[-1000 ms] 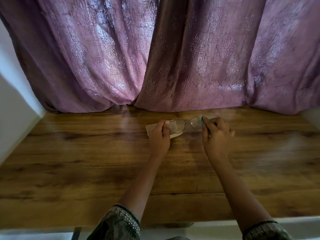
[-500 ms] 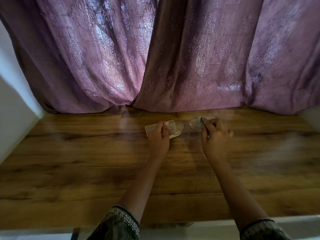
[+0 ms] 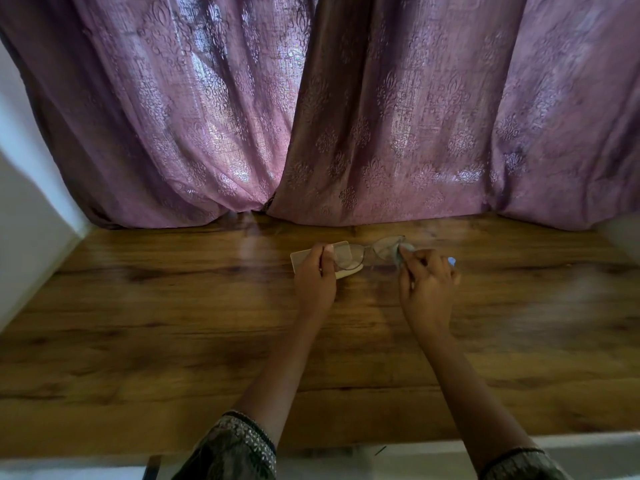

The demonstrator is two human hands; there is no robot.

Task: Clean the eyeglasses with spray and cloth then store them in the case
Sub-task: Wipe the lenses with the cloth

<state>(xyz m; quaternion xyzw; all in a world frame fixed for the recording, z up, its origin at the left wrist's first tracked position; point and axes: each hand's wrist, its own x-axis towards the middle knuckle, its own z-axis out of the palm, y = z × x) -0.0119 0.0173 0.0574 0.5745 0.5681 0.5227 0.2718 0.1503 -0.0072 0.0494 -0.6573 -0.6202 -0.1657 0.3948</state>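
Next to half a second before, little had shifted: my left hand [image 3: 314,277] kept its place at the far middle of the brown wood-grain bench [image 3: 166,327], and my right hand [image 3: 427,287] had only crept a touch nearer me. My left hand pinched the left end of the thin, dark-rimmed eyeglasses [image 3: 365,252] between thumb and fingertips. The left lens overlapped the flat, cream-coloured rectangular case [image 3: 300,260], which lay on the bench partly behind that hand. My right hand pinched a small pale greenish cloth [image 3: 398,253] against the right lens, its other fingers loosely curled. A pale blue speck showed beside my right knuckles; I could not tell what it was. Just behind the eyeglasses, the purple patterned curtains [image 3: 207,133] met the bench's back edge. A white wall [image 3: 31,220] closed the left side. Wood stretched wide on both sides of my hands and back to the near edge.
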